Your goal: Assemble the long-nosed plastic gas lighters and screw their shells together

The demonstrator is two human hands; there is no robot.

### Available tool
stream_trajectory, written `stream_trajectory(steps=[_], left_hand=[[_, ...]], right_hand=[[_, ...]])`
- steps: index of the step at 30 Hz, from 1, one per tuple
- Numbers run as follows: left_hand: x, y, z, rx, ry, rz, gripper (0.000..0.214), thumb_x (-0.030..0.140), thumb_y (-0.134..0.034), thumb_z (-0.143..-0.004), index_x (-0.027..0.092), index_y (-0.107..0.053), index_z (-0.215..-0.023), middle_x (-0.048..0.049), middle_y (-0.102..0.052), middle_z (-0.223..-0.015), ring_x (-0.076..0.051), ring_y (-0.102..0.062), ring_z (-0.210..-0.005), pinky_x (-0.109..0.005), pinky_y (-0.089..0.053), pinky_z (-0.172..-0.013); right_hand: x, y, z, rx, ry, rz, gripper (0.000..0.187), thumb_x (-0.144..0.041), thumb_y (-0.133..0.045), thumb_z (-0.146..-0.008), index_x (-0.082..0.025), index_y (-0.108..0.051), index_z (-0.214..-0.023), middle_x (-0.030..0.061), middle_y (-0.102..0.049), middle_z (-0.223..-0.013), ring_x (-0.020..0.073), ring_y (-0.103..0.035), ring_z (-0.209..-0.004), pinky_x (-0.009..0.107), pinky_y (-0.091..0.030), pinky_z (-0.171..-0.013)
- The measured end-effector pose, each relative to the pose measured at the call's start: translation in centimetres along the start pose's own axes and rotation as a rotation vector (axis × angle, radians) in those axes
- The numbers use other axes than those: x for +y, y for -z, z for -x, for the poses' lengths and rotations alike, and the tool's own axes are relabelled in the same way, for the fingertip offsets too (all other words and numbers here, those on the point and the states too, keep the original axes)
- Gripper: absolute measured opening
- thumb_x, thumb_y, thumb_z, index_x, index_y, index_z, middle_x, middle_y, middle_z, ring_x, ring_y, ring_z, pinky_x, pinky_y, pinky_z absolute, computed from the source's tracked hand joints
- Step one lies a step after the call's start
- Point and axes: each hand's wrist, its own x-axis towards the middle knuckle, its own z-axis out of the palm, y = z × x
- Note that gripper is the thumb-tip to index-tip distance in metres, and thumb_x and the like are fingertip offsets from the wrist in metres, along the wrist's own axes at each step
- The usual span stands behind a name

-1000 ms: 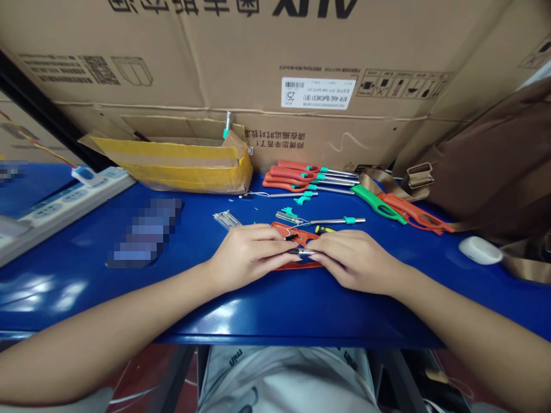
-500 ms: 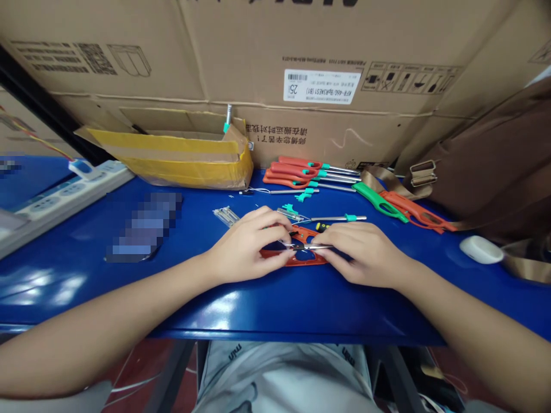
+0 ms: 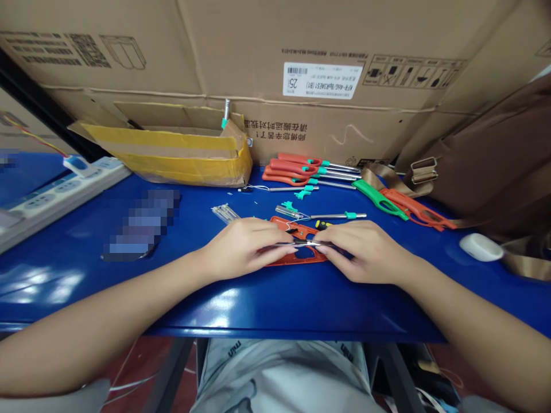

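Over two orange lighter handle shells, my left hand (image 3: 243, 246) and my right hand (image 3: 361, 249) meet with thumbs and fingers pinched. Between them runs a thin dark-and-silver piece (image 3: 303, 243), gripped from both sides; its ends are hidden by my fingers. The far orange shell (image 3: 279, 221) and the near orange shell (image 3: 316, 258) lie beneath, partly covered. A white wire (image 3: 291, 222) loops up just beyond my left fingertips. Close to my right fingers lies a yellow-and-black handle (image 3: 322, 225). Behind it is a metal lighter tube (image 3: 329, 217) with a teal collar.
Several assembled orange lighters (image 3: 293, 171) lie at the back, with a green lighter (image 3: 381, 199) to their right. Further left stand a yellow-taped cardboard box (image 3: 167, 158) and a power strip (image 3: 55, 195). A clear fuel tank (image 3: 224, 213) and a white mouse (image 3: 481, 248) rest on the blue table.
My left hand has turned flatter and drawn in toward the right hand, its fingers now on the thin piece. The silver part has shifted slightly left; the right hand has barely moved.
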Motion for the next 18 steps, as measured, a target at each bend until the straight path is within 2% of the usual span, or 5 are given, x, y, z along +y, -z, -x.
stream_trajectory(steps=[5, 8, 10, 14, 18], left_hand=[[0.48, 0.15, -0.51, 0.02, 0.102, 0.137, 0.013, 0.023, -0.064, -0.097, 0.015, -0.073, -0.101, -0.0046, -0.075, -0.088, -0.012, -0.069, -0.075, -0.022, -0.054, -0.069], [0.56, -0.16, -0.57, -0.03, 0.213, 0.232, 0.014, 0.024, -0.066, -0.095, 0.015, -0.074, -0.102, -0.004, -0.071, -0.087, -0.011, -0.064, -0.069, -0.021, -0.051, -0.061], [0.5, -0.43, -0.51, -0.065, 0.26, 0.294, 0.014, 0.024, -0.064, -0.096, 0.015, -0.075, -0.098, -0.0041, -0.071, -0.087, -0.011, -0.064, -0.072, -0.021, -0.051, -0.064], [0.37, -0.5, -0.5, -0.06, 0.297, 0.349, 0.015, 0.023, -0.063, -0.097, 0.016, -0.074, -0.092, -0.0031, -0.071, -0.088, -0.011, -0.065, -0.078, -0.022, -0.051, -0.073], [0.38, 0.0, -0.62, -0.055, 0.279, 0.327, 0.013, 0.019, -0.063, -0.096, 0.015, -0.073, -0.09, -0.0021, -0.07, -0.085, -0.01, -0.064, -0.076, -0.021, -0.048, -0.071]], right_hand=[[0.32, 0.17, 0.04, 0.032, -0.02, -0.006, 0.011, -0.022, -0.055, -0.1, -0.02, -0.066, -0.101, 0.0047, -0.078, -0.092, 0.0176, -0.073, -0.077, 0.028, -0.052, -0.068], [0.39, 0.17, 0.02, 0.026, -0.036, -0.01, 0.01, -0.02, -0.056, -0.098, -0.019, -0.066, -0.103, 0.0044, -0.078, -0.094, 0.0174, -0.073, -0.079, 0.027, -0.052, -0.069], [0.41, 0.15, 0.02, 0.018, -0.036, -0.012, 0.01, -0.02, -0.056, -0.098, -0.018, -0.066, -0.102, 0.004, -0.078, -0.093, 0.0169, -0.073, -0.078, 0.027, -0.051, -0.068], [0.66, 0.25, 0.14, -0.03, -0.045, -0.018, 0.011, -0.021, -0.056, -0.098, -0.019, -0.066, -0.101, 0.0029, -0.077, -0.093, 0.0166, -0.072, -0.077, 0.027, -0.049, -0.068], [1.05, 0.65, 0.35, -0.068, -0.065, -0.005, 0.01, -0.022, -0.057, -0.097, -0.019, -0.065, -0.102, 0.0021, -0.076, -0.093, 0.0169, -0.07, -0.077, 0.028, -0.047, -0.069]])
